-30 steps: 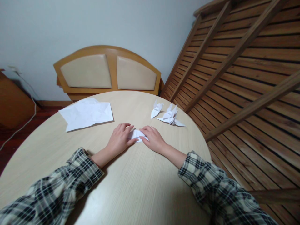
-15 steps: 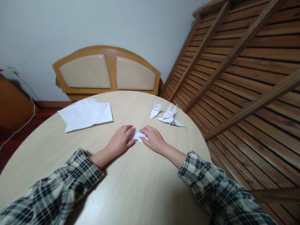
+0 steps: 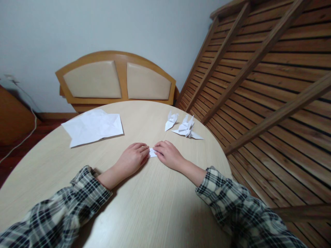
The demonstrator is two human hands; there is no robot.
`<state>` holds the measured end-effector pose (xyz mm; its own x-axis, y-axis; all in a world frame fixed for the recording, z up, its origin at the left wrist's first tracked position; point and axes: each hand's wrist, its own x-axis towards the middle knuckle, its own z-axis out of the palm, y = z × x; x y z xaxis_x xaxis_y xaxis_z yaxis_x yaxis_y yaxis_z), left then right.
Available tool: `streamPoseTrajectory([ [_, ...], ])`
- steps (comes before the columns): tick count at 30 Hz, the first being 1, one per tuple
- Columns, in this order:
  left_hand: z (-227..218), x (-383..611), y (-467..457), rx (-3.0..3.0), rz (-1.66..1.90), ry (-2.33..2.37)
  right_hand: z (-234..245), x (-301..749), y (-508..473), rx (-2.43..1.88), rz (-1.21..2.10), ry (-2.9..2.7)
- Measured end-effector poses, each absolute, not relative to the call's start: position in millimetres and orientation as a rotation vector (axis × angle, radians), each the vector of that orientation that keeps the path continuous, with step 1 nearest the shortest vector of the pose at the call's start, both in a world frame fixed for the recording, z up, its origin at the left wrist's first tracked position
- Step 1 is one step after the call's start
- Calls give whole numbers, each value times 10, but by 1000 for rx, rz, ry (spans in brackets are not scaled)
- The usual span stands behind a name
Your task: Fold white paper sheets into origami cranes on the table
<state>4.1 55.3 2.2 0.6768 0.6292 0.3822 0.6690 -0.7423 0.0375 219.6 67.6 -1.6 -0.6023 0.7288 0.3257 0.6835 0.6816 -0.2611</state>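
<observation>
A small piece of folded white paper (image 3: 152, 153) lies on the table between my hands, mostly covered by them. My left hand (image 3: 134, 155) is closed at its left end, fingers together and thumb largely hidden underneath. From the other side my right hand (image 3: 167, 154) grips the right end, with fingertips and thumb pressed on the paper. Only a short strip shows in the gap. Beyond my right hand stand folded paper cranes: one crane (image 3: 171, 120) by itself and a cluster of cranes (image 3: 186, 126) touching one another.
Creased white sheets (image 3: 94, 127) lie at the left rear of the round wooden table (image 3: 144, 206). A headboard with two padded panels (image 3: 117, 77) stands behind it. Wooden slats (image 3: 258, 103) lean close along the right side. A white cable (image 3: 34, 120) hangs at far left.
My left fingers have come down and closed over the paper's left end, hiding the thumb. Less of the paper shows now. My right hand has shifted very slightly; the view has moved a little.
</observation>
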Motion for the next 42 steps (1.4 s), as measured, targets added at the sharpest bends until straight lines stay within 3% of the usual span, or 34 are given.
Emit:
streamPoseTrajectory([
  [16,-211,133,494,-2762,-384,-1151,-7,2159,577,-1208,-39,-2549],
  [29,-163,47,514,-2763,-633,-1214,-63,2118,412,-1440,362,-2547],
  [42,-188,-20,587,-2793,-765,-1326,-18,2117,413,-1420,414,-2569],
])
